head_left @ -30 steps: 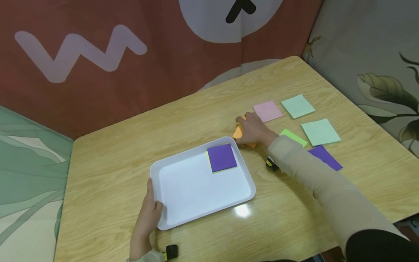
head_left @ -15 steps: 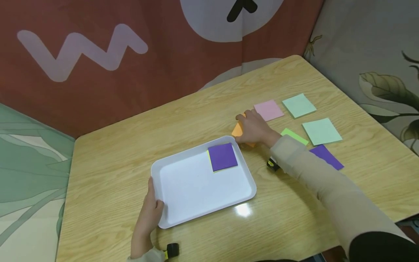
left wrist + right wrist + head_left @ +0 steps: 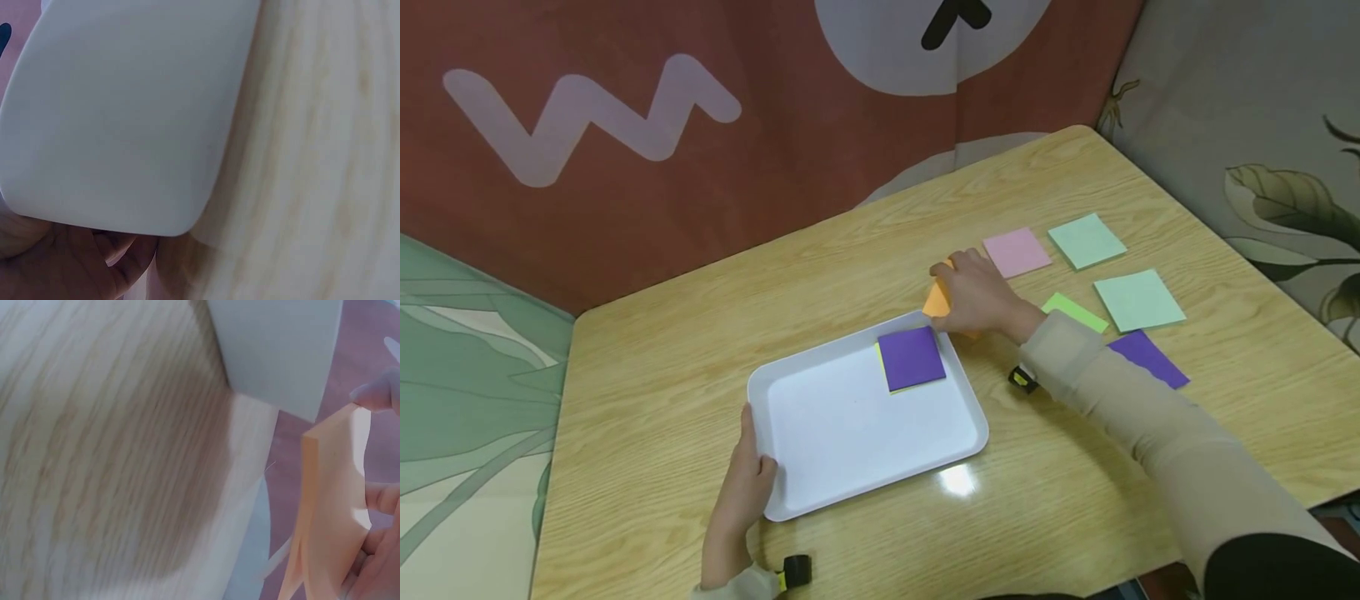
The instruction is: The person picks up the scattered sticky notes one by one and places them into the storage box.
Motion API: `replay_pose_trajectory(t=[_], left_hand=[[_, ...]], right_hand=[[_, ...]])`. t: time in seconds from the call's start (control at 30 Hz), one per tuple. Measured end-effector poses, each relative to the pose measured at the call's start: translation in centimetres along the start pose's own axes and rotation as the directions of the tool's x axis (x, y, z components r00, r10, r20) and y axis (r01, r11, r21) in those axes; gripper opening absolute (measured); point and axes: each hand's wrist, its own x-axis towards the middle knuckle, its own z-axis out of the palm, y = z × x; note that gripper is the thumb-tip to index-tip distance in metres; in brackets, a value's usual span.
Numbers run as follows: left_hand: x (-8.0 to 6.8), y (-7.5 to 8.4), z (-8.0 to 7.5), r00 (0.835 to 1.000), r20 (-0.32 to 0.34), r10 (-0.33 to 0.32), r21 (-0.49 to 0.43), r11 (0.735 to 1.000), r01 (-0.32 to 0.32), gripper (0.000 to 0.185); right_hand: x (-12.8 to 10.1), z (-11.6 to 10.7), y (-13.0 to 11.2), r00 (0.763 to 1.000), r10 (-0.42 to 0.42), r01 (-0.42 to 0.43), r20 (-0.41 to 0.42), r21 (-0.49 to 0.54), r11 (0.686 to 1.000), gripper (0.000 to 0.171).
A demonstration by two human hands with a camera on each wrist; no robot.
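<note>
A white tray [image 3: 842, 433] lies on the wooden table, tilted across the head view. My left hand [image 3: 741, 492] grips its left short side, thumb over the rim; in the left wrist view the fingers [image 3: 94, 262] lie under the tray's edge. My right hand [image 3: 981, 296] pinches an orange sticky note pad [image 3: 937, 300] at the tray's far right corner. In the right wrist view that orange pad [image 3: 337, 494] stands on edge between thumb and fingers, its sheets parting at the lower end. Inside the tray a purple pad [image 3: 912, 358] covers most of a yellow one [image 3: 880, 358].
Right of the tray lie a pink pad [image 3: 1017, 252], two mint green pads [image 3: 1087, 242], a lime green pad [image 3: 1075, 312] and a purple pad [image 3: 1150, 358], the last two partly behind the right sleeve [image 3: 1120, 408]. A red patterned backdrop [image 3: 737, 192] borders the table's far edge.
My right hand has shifted slightly left with the orange pad, which now overlaps the tray's far right corner. The left hand and the tray stay in place.
</note>
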Motion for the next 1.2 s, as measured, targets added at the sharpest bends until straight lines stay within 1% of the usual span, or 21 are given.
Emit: replay_pose_trajectory(t=[0.13,0.37,0.67,1.0,1.2], left_hand=[[0.0,0.0,0.0,1.000,0.003,0.001,-0.001,1.000,-0.001,0.073],[0.1,-0.2,0.0,1.000,0.002,-0.005,-0.004,1.000,0.005,0.073],[0.0,-0.1,0.0,1.000,0.000,-0.007,-0.005,1.000,0.007,0.073],[0.1,0.0,0.0,1.000,0.001,0.002,0.018,1.000,-0.002,0.072],[0.1,-0.1,-0.1,1.000,-0.002,0.002,0.027,1.000,-0.002,0.072]], right_hand=[[0.0,-0.1,-0.6,1.000,-0.006,0.006,0.003,-0.010,1.000,0.067],[-0.1,0.0,-1.5,0.998,-0.030,0.030,0.046,0.010,1.000,0.067],[-0.3,0.1,-2.5,0.991,-0.116,0.115,0.071,0.014,0.993,0.066],[-0.6,0.0,-4.0,0.979,-0.158,0.156,0.128,0.026,0.987,0.068],[-0.7,0.2,-4.5,0.967,-0.216,0.212,0.132,0.043,0.976,0.067]])
